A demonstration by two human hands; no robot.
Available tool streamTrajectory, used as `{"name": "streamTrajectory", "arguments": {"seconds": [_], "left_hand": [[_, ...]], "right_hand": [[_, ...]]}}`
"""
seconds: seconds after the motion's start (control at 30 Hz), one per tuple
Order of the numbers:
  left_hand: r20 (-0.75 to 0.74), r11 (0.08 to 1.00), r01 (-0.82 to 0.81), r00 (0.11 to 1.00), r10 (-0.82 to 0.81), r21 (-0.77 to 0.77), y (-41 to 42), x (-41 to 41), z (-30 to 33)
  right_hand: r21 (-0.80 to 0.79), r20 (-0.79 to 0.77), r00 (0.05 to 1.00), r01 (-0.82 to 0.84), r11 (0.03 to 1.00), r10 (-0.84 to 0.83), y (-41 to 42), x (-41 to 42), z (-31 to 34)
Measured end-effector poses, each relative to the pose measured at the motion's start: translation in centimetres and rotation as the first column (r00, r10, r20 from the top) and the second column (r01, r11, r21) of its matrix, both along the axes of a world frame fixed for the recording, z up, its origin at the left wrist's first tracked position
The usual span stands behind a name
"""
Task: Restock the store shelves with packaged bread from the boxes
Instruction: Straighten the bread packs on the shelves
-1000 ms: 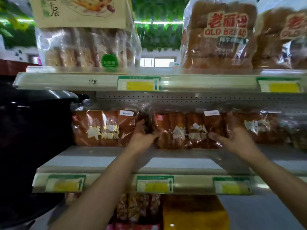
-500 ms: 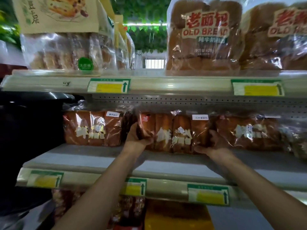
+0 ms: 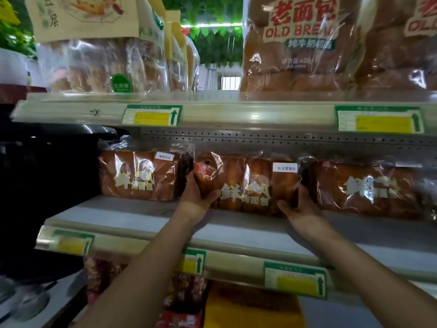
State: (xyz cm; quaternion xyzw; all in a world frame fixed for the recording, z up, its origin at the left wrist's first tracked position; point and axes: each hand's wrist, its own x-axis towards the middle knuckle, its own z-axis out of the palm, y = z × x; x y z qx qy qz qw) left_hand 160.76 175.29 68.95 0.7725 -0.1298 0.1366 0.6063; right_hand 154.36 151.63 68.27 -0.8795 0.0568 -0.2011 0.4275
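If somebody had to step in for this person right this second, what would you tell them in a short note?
Left hand grips the left end of the middle loaf; right hand grips its right end.
The loaf sits on the middle shelf between two matching loaves.
Done: three loaves line this shelf.
Left: release it; no boxes are in view.

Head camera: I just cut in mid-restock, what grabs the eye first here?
Both hands grip one packaged loaf at mid-frame on the middle shelf, the left hand at its left end, the right hand at its right. Similar loaves flank it. Above, at upper right, a big bag lettered OLD BREAD looms on the top shelf.
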Motion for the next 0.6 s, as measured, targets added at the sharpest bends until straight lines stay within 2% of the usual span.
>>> {"name": "streamTrajectory", "arguments": {"seconds": [0.1,0.17,0.27,0.3,0.37,0.4,0.47,0.53,0.6], "left_hand": [[-0.042,0.997,-0.047,0.998,0.050,0.060,0.1,0.3,0.0],[-0.033,0.993,-0.088,0.995,0.091,0.079,0.3,0.6,-0.2],[0.041,0.943,-0.244,0.970,0.242,0.225,0.7,1.0,-0.4],[0.082,0.927,-0.294,0.956,0.283,0.231,0.7,1.0,-0.4],[0.168,0.922,-0.352,0.931,0.325,0.162,0.8,0.7,-0.3],[0.201,0.932,-0.350,0.923,0.327,0.091,0.8,0.7,-0.4],[0.213,0.971,-0.230,0.948,0.238,-0.060,0.7,0.5,-0.4],[0.201,0.993,-0.079,0.975,0.095,-0.085,0.4,0.4,-0.3],[0.187,0.999,0.001,0.982,0.008,-0.050,0.0,0.1,-0.1]], "right_hand": [[-0.011,-0.017,1.000,0.010,1.000,-0.011,0.1,0.2,0.1],[-0.019,0.003,0.997,0.078,0.997,-0.078,0.1,0.3,0.1],[-0.065,0.151,0.963,0.236,0.969,-0.225,-0.2,-0.3,0.2],[-0.060,0.217,0.948,0.250,0.966,-0.232,-0.3,-0.7,0.3],[-0.053,0.307,0.940,0.170,0.984,-0.146,-0.2,-1.0,0.5],[-0.066,0.293,0.953,0.099,0.993,-0.076,-0.1,-1.0,0.4],[-0.082,0.179,0.981,-0.061,0.995,0.075,0.4,-1.1,0.3],[-0.062,0.129,0.983,-0.126,0.990,0.134,0.7,-1.0,0.3],[-0.045,0.159,0.979,-0.122,0.991,0.128,0.6,-1.0,0.5]]}}
